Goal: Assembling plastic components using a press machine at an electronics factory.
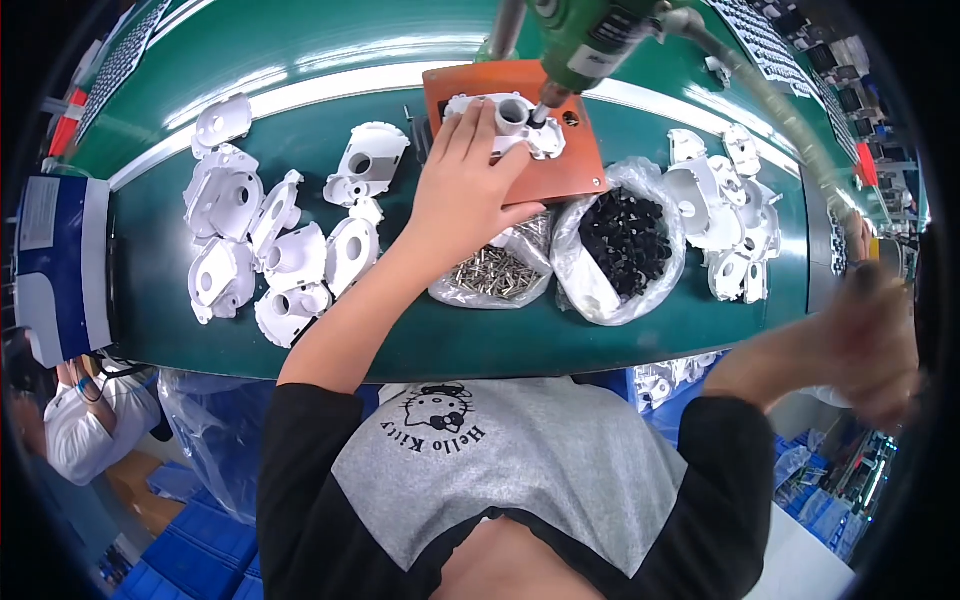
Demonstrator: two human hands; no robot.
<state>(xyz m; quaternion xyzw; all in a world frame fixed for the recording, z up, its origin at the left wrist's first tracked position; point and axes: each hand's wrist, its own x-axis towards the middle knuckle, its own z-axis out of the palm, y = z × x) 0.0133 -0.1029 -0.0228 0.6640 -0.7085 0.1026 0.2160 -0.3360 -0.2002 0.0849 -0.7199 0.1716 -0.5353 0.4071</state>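
My left hand [465, 165] lies over a white plastic housing [545, 142] on an orange fixture block [560, 182]. Its fingers are stretched out flat on the part, thumb spread to the side. Above the housing, a green press head [600, 45] points its tool tip [545, 112] at a black piece [538, 118] beside the round white collar. Out to the right, my right hand [875, 350] is smeared by motion. It appears closed around the dark end of the long press lever [770, 95], which slants down from the press head.
In front of the block sit a clear bag of metal screws [495, 275] and a bag of small black parts [625, 240]. White housings [235, 195] cover the bench's left; more housings [730, 205] lie right. A blue-and-white box [65, 265] stands far left. Another person's arm [95, 395] shows lower left.
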